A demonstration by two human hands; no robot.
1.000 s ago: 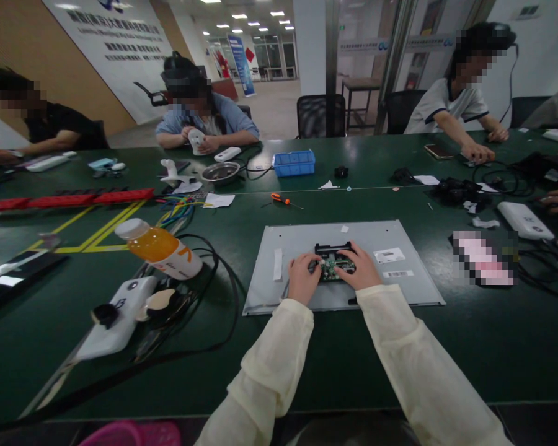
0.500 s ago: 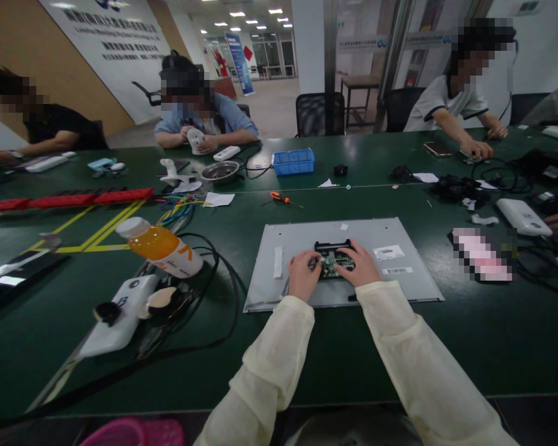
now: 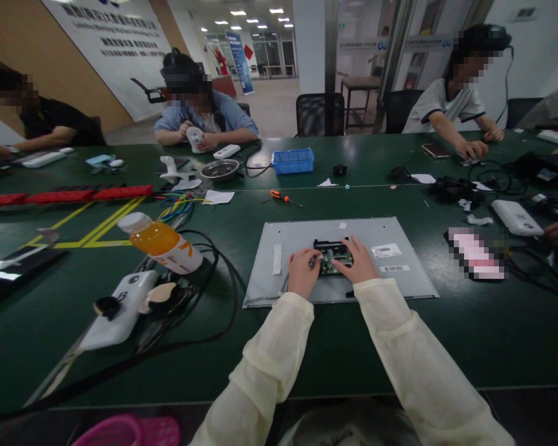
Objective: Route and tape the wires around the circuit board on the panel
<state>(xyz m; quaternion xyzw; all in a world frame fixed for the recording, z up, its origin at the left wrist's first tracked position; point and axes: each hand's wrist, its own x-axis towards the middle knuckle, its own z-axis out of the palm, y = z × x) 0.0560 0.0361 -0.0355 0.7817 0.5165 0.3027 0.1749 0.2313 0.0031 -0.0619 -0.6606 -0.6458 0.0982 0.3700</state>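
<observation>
A green circuit board [image 3: 329,265] in a black frame lies on a flat grey metal panel [image 3: 297,232], which looks like the back of a display. My left hand [image 3: 303,272] is at the board's left edge, its thumb and fingers pinched round a small dark cable plug [image 3: 312,261]. A thin grey cable [image 3: 284,286] runs out below that hand. Over the board's right side is my right hand [image 3: 361,263], thumb on the board and fingers curled along its far right edge, gripping it. The fingers partly hide the board.
An orange-handled screwdriver [image 3: 279,196] lies beyond the panel, near a blue basket [image 3: 292,161]. To the left are a juice bottle [image 3: 167,244], a white device [image 3: 125,310] and black cables. A pink phone [image 3: 477,253] lies on the right. Several people sit around the green table.
Both hands stay at the board with almost the same grip. My right thumb has shifted slightly left on the board. The view has moved a little.
</observation>
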